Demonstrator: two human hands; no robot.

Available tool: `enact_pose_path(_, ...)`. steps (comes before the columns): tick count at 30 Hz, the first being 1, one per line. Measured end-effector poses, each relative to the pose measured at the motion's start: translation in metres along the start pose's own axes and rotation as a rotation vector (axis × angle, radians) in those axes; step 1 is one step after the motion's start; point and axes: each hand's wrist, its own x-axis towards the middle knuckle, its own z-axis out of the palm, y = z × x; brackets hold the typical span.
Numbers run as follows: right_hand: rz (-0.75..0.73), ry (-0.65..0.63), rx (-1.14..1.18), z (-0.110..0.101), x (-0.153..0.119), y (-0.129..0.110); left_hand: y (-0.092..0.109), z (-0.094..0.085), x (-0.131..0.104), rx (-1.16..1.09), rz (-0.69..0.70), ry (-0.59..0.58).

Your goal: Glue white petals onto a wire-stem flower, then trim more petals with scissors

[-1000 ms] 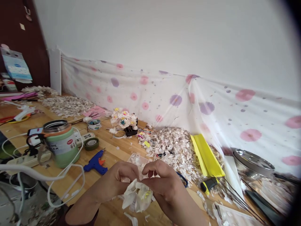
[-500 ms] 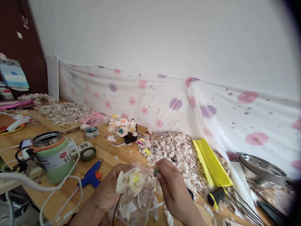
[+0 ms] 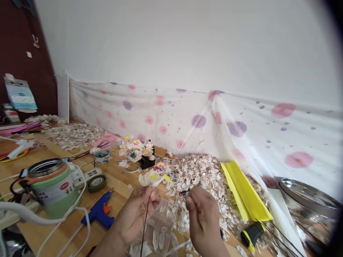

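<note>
My left hand (image 3: 139, 210) is closed around the stem (image 3: 144, 226) of a handmade cream flower (image 3: 150, 177) with a yellow centre. The bloom sits upright just above the fingertips, and the brown stem hangs below the hand. Opposite it, my right hand (image 3: 203, 217) is pinched on a small dull green piece (image 3: 187, 205), mostly hidden by the fingers. Beneath and between the hands lies a clear plastic box (image 3: 166, 232) with pale petals in it.
A heap of pale petals (image 3: 198, 171) lies beyond my right hand, beside a folded yellow sheet (image 3: 245, 191). To the left are a blue glue gun (image 3: 99, 212), green tape (image 3: 97, 182), a green jar (image 3: 57, 192) and white cables. Finished flowers (image 3: 136, 150) stand behind.
My left hand has turned, so the flower now stands upright farther from me with its stem showing. My right hand has shifted slightly right and down, farther from the flower.
</note>
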Motion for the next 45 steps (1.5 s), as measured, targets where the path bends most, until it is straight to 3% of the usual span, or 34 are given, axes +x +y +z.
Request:
enact_pose_path(5, 0.046, -0.035, 0.064, 0.001, 0.002, 0.000, -0.010, 0.011, 0.003, -0.009, -0.039, 0.071)
enact_pose_path(9, 0.175, -0.001, 0.245, 0.012, 0.000, 0.002, -0.014, 0.020, 0.001, 0.041, -0.017, 0.059)
enact_pose_path(16, 0.390, -0.132, 0.458, 0.022, -0.003, -0.011, -0.025, 0.028, -0.003, 0.177, 0.016, 0.073)
enact_pose_path(27, 0.405, 0.019, 0.527, 0.026, -0.005, -0.020, -0.037, 0.018, -0.005, 0.445, 0.342, 0.079)
enact_pose_path(32, 0.439, 0.090, 0.594, 0.033, -0.008, -0.021, -0.038, 0.012, -0.005, 0.507, 0.371, 0.068)
enact_pose_path(38, 0.499, 0.088, 0.692, 0.036, -0.011, -0.022, -0.040, 0.013, -0.004, 0.503, 0.363, 0.109)
enact_pose_path(45, 0.555, 0.153, 0.780, 0.039, -0.012, -0.023, -0.039, 0.015, -0.008, 0.563, 0.398, 0.061)
